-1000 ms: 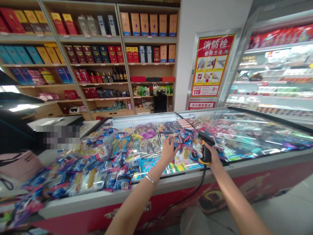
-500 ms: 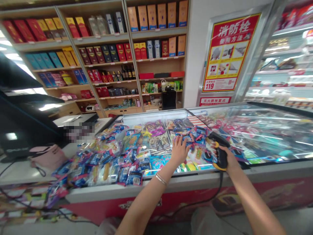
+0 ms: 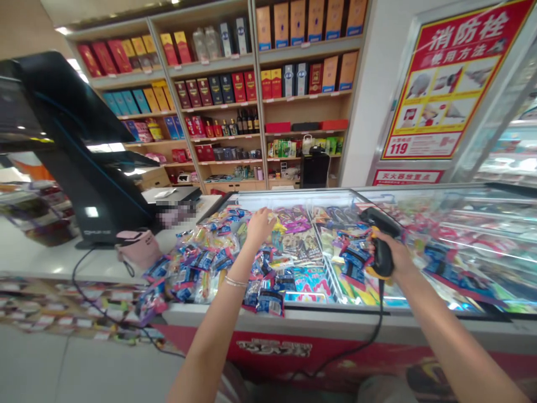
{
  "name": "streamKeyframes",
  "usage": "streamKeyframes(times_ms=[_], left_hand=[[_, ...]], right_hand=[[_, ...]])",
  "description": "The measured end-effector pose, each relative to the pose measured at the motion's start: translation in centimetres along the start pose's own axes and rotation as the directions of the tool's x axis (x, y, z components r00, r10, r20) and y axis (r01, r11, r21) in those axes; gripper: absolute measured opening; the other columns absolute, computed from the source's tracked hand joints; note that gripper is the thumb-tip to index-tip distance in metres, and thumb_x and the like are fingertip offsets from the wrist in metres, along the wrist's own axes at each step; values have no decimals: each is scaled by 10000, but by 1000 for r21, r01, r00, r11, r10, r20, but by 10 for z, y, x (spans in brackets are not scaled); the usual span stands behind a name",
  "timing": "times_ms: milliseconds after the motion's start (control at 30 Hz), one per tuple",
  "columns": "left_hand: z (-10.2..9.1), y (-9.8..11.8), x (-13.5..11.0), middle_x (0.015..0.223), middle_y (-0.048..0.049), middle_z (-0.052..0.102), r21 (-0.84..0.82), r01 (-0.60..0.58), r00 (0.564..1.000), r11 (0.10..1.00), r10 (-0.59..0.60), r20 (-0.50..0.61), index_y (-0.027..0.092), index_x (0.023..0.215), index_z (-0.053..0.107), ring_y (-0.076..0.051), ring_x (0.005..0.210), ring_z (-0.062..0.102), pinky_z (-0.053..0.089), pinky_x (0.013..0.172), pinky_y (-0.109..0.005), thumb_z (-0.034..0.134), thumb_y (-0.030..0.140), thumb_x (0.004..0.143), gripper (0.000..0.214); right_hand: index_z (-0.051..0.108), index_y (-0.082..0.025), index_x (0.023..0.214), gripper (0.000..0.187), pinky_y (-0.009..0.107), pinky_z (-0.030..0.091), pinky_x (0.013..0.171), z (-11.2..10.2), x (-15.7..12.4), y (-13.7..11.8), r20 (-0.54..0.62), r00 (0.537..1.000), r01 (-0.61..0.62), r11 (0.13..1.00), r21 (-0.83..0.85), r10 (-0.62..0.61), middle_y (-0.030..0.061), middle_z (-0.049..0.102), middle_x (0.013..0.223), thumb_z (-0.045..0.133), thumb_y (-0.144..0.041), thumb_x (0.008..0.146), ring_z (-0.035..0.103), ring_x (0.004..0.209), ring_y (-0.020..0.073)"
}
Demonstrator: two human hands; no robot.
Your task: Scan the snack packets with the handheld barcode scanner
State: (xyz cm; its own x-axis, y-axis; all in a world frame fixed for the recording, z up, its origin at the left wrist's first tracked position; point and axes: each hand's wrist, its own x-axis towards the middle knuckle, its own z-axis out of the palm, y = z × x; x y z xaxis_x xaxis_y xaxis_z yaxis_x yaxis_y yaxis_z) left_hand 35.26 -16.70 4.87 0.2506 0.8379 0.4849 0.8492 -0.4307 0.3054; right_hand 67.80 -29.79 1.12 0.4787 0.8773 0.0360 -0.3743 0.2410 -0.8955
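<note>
My right hand grips a black and yellow barcode scanner by its handle, its cord hanging down over the freezer's front. The scanner is held above blue snack packets on the glass lid. My left hand reaches out over a pile of small wrapped snack packets heaped on the freezer's left end; its fingers are curled down onto the packets, and whether they hold one is hidden. A bracelet sits on that wrist.
The chest freezer has a glass lid and a red front. A black checkout screen and a pink pouch stand on the white counter at the left. Shelves of boxed goods fill the back wall. A red poster hangs at the right.
My view has swung left. My left hand moved from the blue packets near the scanner leftward onto the heaped pile. My right hand keeps hold of the scanner.
</note>
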Motion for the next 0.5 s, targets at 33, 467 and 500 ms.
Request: streamKeyframes(times_ms=[33, 467, 500], left_hand=[[-5, -20, 2, 1234, -154, 593, 58, 55, 997, 997, -58, 48, 174, 1146, 582, -276, 1155, 554, 416, 988, -409, 470, 264, 866, 315], [1, -157, -5, 1216, -203, 599, 407, 367, 813, 836, -501, 297, 215, 998, 645, -395, 1181, 516, 448, 885, -463, 813, 449, 441, 627], [3, -160, -7, 1221, -213, 591, 412, 367, 815, 834, -501, 290, 206, 1013, 641, -398, 1196, 500, 436, 903, -463, 812, 481, 426, 671]], right_hand=[[628, -147, 715, 156, 162, 466, 354, 17, 1, 5, 41, 998, -49, 999, 7, 48, 16, 616, 606, 731, -239, 641, 539, 425, 91], [685, -137, 759, 249, 187, 461, 402, 134, 6, 102, 541, 775, -303, 943, -137, 328, 33, 649, 608, 736, -353, 649, 544, 428, 96], [690, -134, 769, 258, 184, 455, 401, 132, 6, 106, 550, 760, -321, 936, -146, 346, 34, 649, 610, 729, -363, 657, 543, 428, 94]])
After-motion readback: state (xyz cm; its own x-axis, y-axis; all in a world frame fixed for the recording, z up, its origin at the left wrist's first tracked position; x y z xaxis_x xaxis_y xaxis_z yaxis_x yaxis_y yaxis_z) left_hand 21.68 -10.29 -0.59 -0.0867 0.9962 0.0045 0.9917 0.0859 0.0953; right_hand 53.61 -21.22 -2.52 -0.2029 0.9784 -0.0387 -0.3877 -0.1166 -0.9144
